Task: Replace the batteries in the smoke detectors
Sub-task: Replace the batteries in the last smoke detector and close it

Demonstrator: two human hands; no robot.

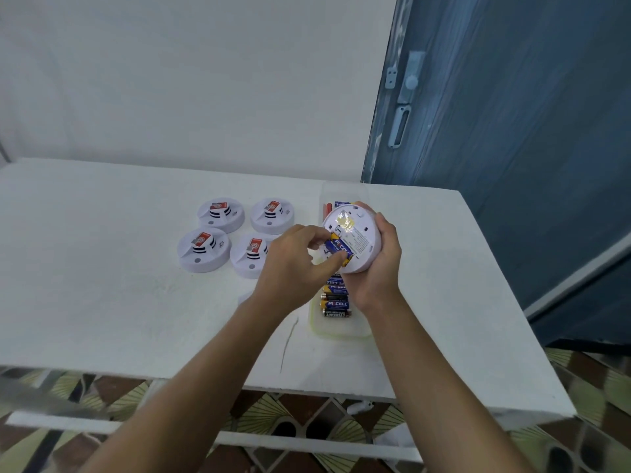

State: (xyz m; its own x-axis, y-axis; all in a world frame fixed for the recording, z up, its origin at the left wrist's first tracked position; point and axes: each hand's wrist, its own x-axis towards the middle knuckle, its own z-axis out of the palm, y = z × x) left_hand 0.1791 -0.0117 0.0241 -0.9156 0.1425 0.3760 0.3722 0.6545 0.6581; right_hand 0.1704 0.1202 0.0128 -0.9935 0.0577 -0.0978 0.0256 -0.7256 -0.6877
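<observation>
A: Where is the round white plastic smoke detector [355, 238] being worked on, and how does it face?

B: It is held above the clear plastic tray of batteries [336, 303], tilted with its back side toward the camera. The right hand [377, 264] cups its right and lower rim, fingers wrapped behind it.

A: And the battery?

B: A blue and yellow cylindrical battery [339, 249] lies in the open compartment at the detector's lower left. Its long axis runs diagonally, from upper left down to lower right. The left hand [293, 264] has its fingers pinched narrowly on it, thumb at the upper end, a fingertip at the lower end.

A: What about the surface?

B: A white table [102, 285] with a thin dark scratch near the front edge. Four more white round smoke detectors [235, 237] sit face up in a two-by-two group to the left, each with a red tag on top. Behind is a plain white wall [187, 80], to the right a blue wooden door [512, 131] with a pale latch. Patterned floor tiles [290, 421] show below.

A: Anything unclear?

B: The tray's middle is hidden behind the detector and hands. The label print on the detector is too small to read. A small white piece beside the left wrist is mostly covered.
</observation>
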